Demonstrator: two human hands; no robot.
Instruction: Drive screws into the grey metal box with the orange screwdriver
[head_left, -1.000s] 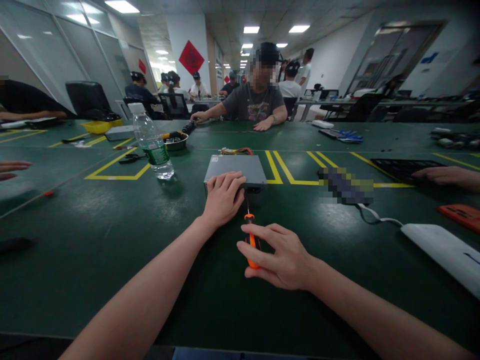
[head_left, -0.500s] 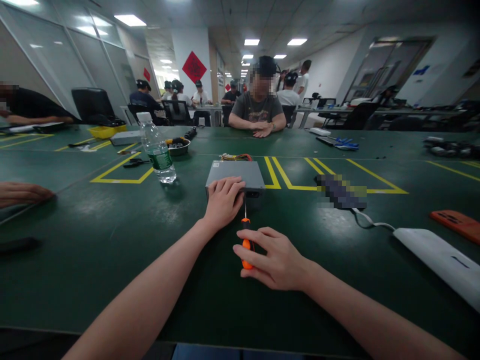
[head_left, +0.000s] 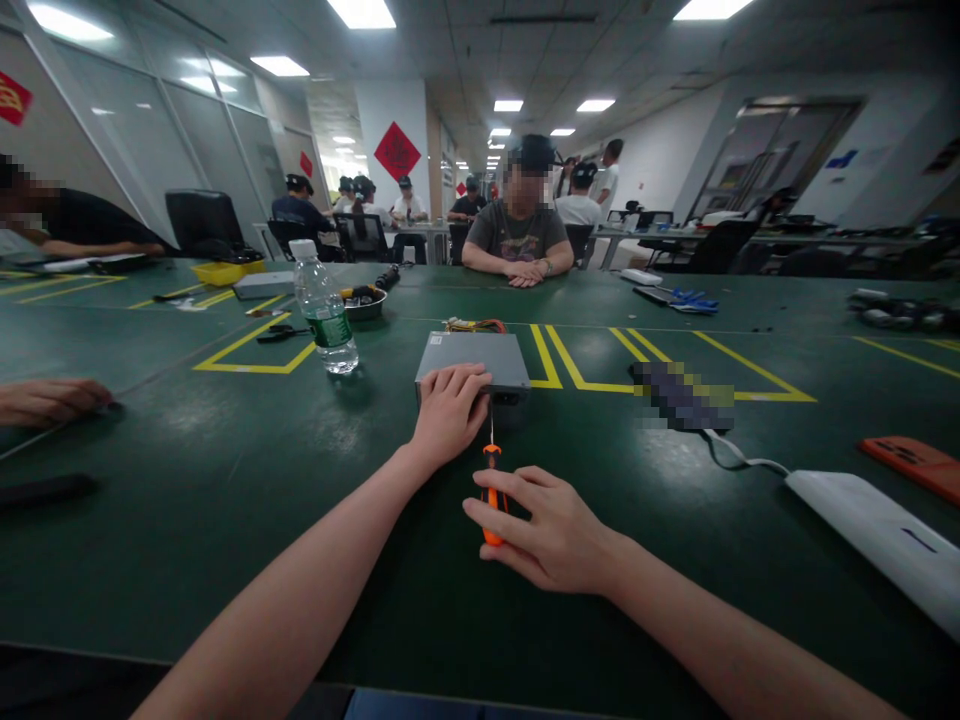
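Since earlier, see co-worker's arms [head_left: 486,262] drawn together. Steady box [head_left: 476,352] on worktop [head_left: 420,620] with left hand [head_left: 451,402], extended over its front edge; with right hand [head_left: 551,530], loosely curled around screwdriver [head_left: 492,497], keep shaft [head_left: 492,430] straight.

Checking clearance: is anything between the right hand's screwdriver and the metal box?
Nothing visible: the screwdriver points at the metal box, contact unclear. The left hand rests on the box, beside the screwdriver.

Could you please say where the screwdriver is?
The screwdriver is below centre in the head view, in the right hand, pointing toward the metal box.
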